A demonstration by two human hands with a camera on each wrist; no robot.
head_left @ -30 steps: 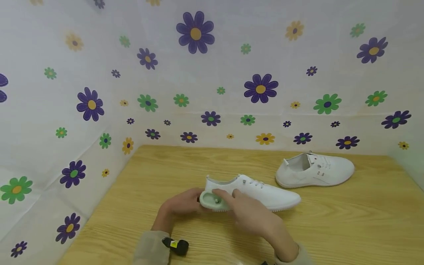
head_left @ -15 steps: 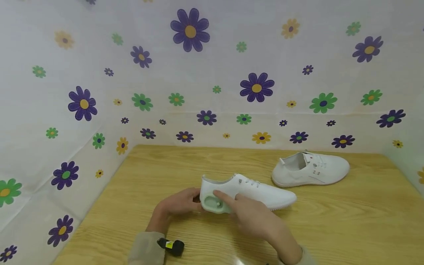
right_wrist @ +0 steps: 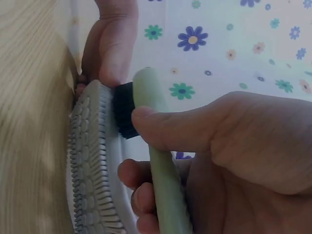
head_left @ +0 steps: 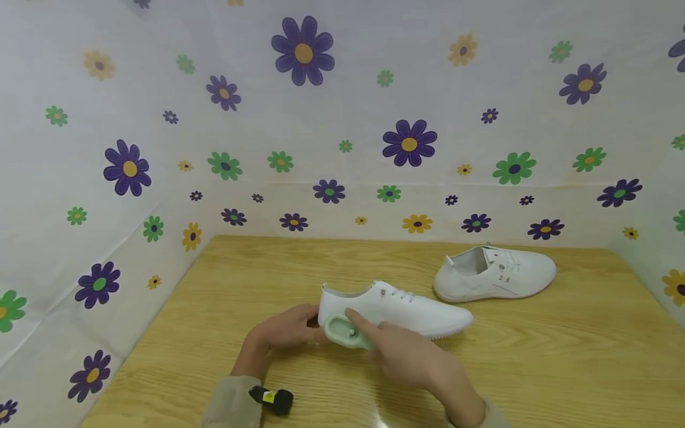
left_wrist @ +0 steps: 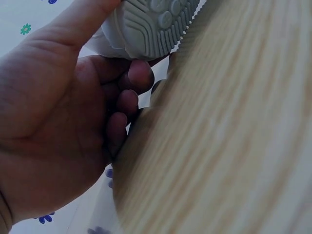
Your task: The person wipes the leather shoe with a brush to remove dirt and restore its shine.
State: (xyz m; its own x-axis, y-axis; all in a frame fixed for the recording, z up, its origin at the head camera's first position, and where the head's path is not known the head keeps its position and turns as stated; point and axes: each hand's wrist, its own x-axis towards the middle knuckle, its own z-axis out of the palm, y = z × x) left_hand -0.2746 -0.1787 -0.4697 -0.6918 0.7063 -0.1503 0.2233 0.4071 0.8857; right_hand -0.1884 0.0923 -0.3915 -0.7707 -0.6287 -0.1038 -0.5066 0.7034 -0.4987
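A white lace-up shoe (head_left: 423,312) is held a little tilted, its toe to the right and its ridged sole (right_wrist: 90,161) showing in the right wrist view. My left hand (head_left: 286,328) grips it by the heel, the thumb along the sole side in the left wrist view (left_wrist: 53,112). My right hand (head_left: 409,356) holds a pale green shoe brush (head_left: 342,333), its index finger stretched along the brush's back. Dark bristles (right_wrist: 124,109) touch the shoe's side near the heel, just above the sole.
The other white shoe (head_left: 527,276) stands upright on the wooden table (head_left: 257,261) at the back right. White flower-printed sheeting (head_left: 342,119) walls the table at the back and sides. A black strap device (head_left: 273,399) sits at the left wrist.
The brush has shifted slightly along the shoe's side, away from the heel end and a little lower. Both hands keep their hold. The head view has turned a little to the right.
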